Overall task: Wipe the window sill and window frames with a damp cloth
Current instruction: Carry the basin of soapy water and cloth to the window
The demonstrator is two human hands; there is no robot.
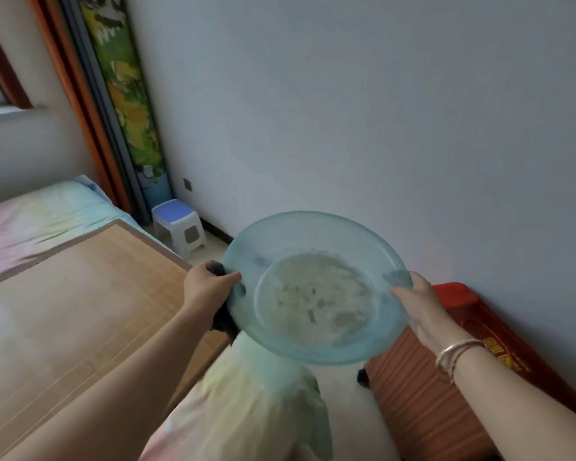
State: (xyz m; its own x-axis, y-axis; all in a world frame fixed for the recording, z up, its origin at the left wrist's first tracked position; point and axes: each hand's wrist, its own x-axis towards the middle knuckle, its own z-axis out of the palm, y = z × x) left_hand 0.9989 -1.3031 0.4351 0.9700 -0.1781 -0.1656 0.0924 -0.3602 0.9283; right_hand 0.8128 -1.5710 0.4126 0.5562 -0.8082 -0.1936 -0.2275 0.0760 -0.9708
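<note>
Round translucent basin (316,287), left hand (210,287) gripping dark cloth (225,322)

Nothing here can be read. The red box (459,331) against the wall carries gold marks on its top, just beyond the bracelet (459,352), but they are too blurred to make out.

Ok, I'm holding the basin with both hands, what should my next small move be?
Probably set the basin down on the blue stool: both hands grip its rim, the left hand also pinching the dark cloth, so neither is free to wipe.
</note>
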